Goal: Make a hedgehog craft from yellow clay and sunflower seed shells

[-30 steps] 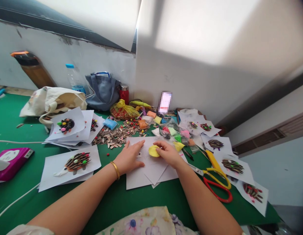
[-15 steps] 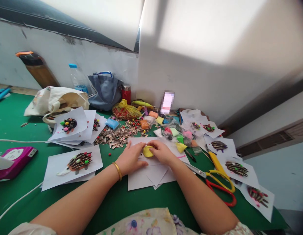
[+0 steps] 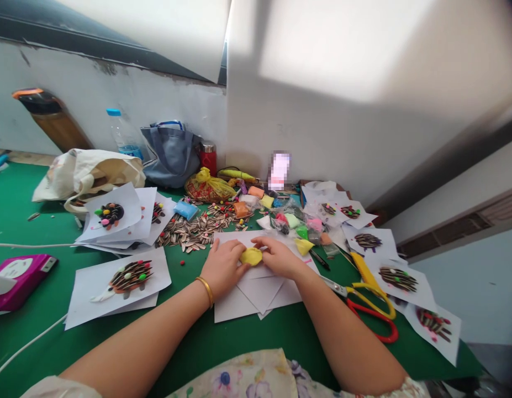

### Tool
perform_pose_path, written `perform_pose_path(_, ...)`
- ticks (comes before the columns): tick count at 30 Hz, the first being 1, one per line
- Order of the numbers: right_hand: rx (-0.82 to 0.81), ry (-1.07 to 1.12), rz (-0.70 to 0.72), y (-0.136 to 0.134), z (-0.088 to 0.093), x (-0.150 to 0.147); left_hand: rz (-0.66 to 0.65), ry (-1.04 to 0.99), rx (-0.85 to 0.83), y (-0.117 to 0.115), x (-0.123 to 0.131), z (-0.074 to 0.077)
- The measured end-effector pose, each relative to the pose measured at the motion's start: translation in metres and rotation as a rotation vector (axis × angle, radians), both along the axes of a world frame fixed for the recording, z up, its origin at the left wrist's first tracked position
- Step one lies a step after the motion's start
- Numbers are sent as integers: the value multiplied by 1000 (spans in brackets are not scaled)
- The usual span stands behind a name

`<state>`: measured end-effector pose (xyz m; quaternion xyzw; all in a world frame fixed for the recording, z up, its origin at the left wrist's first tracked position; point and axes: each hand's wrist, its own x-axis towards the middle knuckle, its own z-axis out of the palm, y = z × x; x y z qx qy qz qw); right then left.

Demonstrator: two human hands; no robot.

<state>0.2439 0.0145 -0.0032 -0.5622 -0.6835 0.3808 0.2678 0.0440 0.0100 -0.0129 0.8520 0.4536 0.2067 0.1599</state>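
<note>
Field note: you held the lump of yellow clay (image 3: 251,256) between both hands, low over the stack of white paper sheets (image 3: 256,296) on the green table (image 3: 198,342). Your left hand (image 3: 223,266) was closed on the lump's left end, fingers curled over it. Your right hand (image 3: 280,257) was closed on the right end, fingertips pressed into the clay. The lump sat squarely between the two grips, touching both, flattened and roughly level. Whether its underside rested on the top sheet could not be told. A gold bangle (image 3: 206,291) sat on your left wrist. Beyond the left hand lay a heap of sunflower seeds (image 3: 189,233), near but apart from your fingers. Beyond the right hand lay small bags of coloured clay (image 3: 297,224). Scissors (image 3: 350,293) with yellow and red handles lay just right of your right forearm. A sheet with a seed hedgehog (image 3: 129,276) lay left of your left forearm.
</note>
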Motion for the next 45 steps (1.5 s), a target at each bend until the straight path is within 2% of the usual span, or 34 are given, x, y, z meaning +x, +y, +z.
perform_pose_path(3,13,-20,-22,-2,1,11,14,39,12,-1,1,0)
perform_pose_path(9,21,-28,-35,-2,-10,27,36,67,19,2,2,-4)
perform_pose_path(14,128,-197,25,-6,-14,13,30,66,24,2,2,-3)
perform_pose_path(17,195,-252,-15,-7,-12,2,28,60,18,2,1,-2)
perform_pose_path(22,89,-79,-59,-4,-6,7,36,-3,-54,8,-3,-2)
perform_pose_path(26,125,109,-124,-2,-4,15,48,-67,-130,12,-6,0)
perform_pose_path(30,194,166,-33,-2,-11,10,68,-111,-146,14,-6,2)
perform_pose_path(34,314,117,53,-1,-19,5,68,-111,-122,13,-6,-1)
perform_pose_path(38,398,75,120,-2,-18,7,55,-84,-83,12,-6,-3)
perform_pose_path(45,344,91,141,-7,-15,9,26,-44,-95,10,-7,1)
